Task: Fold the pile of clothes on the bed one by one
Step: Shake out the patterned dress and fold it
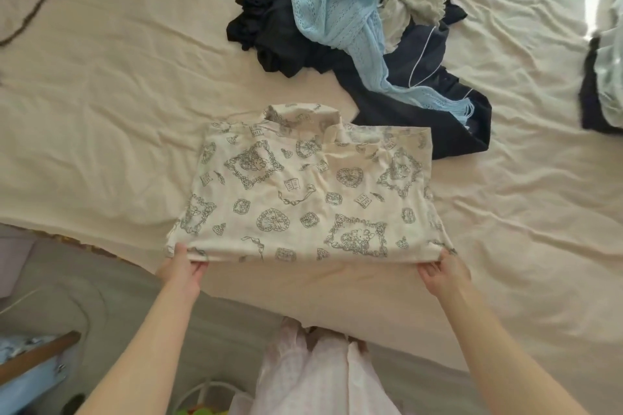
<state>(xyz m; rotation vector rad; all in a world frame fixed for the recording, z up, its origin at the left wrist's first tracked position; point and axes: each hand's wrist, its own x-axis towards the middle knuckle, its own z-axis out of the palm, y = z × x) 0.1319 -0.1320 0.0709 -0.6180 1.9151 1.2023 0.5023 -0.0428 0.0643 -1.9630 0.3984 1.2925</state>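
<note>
Fingers of my left hand [183, 268] and my right hand [441, 271] each pinch a near corner of the printed shirt [303, 192], which lies flat on the bed [101, 77] just in front of me. If I lift both corners unevenly, I expect the thin cloth to skew and the tucked parts near the collar to slide out, spoiling the fold. Beyond the shirt's far right corner the pile [354, 27] begins; its dark garment [414, 104] touches the shirt's far edge and could snag on it. A light blue knit [340, 3] drapes over that pile. More clothes [603, 77] sit at the right edge.
</note>
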